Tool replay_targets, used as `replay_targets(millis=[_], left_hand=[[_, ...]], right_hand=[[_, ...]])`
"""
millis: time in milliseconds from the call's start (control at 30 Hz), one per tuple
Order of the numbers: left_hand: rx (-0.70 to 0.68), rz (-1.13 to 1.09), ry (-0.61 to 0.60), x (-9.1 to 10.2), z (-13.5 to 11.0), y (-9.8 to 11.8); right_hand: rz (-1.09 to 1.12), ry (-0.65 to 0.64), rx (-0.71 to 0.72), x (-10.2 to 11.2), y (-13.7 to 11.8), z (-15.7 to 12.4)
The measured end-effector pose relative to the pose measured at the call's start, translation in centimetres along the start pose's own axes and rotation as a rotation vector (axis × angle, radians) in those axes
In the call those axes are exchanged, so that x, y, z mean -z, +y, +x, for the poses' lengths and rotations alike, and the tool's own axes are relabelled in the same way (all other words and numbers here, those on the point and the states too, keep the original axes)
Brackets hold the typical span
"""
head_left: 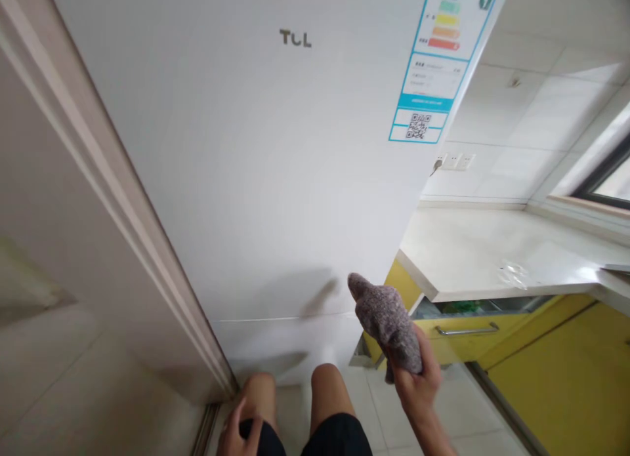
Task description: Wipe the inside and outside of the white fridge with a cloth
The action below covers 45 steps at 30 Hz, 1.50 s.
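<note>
My right hand [418,377] is closed around a grey knitted cloth [386,318], held up in front of the white fridge door [256,180]. The cloth's free end pokes up and left, a short way off the door. My left hand [239,433] rests low on my left thigh, fingers curled against the black shorts. My bare knees show at the bottom of the view, close to the fridge's lower door.
A door frame [123,207] runs diagonally on the left. To the right is a pale countertop [492,259] over yellow cabinets [566,371], with one drawer [462,318] pulled partly open. An energy label [443,56] is stuck on the fridge. A wall socket [455,161] sits behind.
</note>
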<state>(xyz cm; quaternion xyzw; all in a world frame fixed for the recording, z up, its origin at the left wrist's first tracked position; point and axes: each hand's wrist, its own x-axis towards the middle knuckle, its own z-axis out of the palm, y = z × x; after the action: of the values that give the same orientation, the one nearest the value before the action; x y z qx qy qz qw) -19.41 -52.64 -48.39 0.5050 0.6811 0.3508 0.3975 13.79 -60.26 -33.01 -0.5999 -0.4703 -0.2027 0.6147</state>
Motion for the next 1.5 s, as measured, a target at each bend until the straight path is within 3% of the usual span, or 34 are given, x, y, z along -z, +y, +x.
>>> replay_targets(millis=[100,167,267,333,400,500,600,700,833,967,1033,1133,1333,1500], left_hand=[[0.006,-0.458,-0.199,-1.6,-3.7,4.4],[-0.078,-0.72,-0.302,-2.5,-6.1,8.1],[-0.286,-1.029,-0.308,-2.6,-8.7,14.3],[-0.281,-1.171,-0.285,-1.5,-9.1,17.9],[-0.148,-1.234,-0.242,0.4,-8.5,20.5],[-0.086,-1.211,-0.132,4.0,-6.3,22.2],[-0.051,-1.156,0.025,7.2,-4.1,21.7],[0.016,-1.151,0.185,10.0,-2.8,20.2],[0.132,-1.306,0.295,13.8,-2.2,17.1],[0.259,-1.409,0.445,17.2,-2.6,12.9],[0.268,-1.42,0.54,18.3,-3.0,10.9],[0.292,-1.437,0.599,19.2,-3.8,8.7],[0.267,-1.46,0.516,19.6,-5.1,6.8],[0.235,-1.519,0.421,20.0,-5.5,5.9]], right_hand=[[0.078,-0.101,0.182,-1.7,-2.2,0.8],[0.126,-0.165,0.295,-3.1,-4.0,1.2],[0.15,-0.289,0.462,-5.5,-7.6,0.8],[0.091,-0.406,0.515,-6.9,-10.3,-0.1],[0.018,-0.507,0.508,-7.9,-12.9,-1.0],[0.022,-0.685,0.608,-8.4,-15.9,-1.9],[0.126,-0.849,0.773,-8.6,-17.3,-2.2],[0.294,-0.905,0.871,-9.1,-17.6,-2.9],[0.429,-0.945,0.829,-9.7,-18.1,-3.3],[0.453,-0.953,0.776,-11.5,-19.6,-1.8],[0.422,-0.912,0.77,-13.8,-20.7,-0.7],[0.236,-0.853,0.829,-18.8,-22.4,0.6],[-0.225,-0.963,1.096,-29.3,-23.4,1.7],[-0.359,-0.977,1.189,-33.6,-22.5,1.0]])
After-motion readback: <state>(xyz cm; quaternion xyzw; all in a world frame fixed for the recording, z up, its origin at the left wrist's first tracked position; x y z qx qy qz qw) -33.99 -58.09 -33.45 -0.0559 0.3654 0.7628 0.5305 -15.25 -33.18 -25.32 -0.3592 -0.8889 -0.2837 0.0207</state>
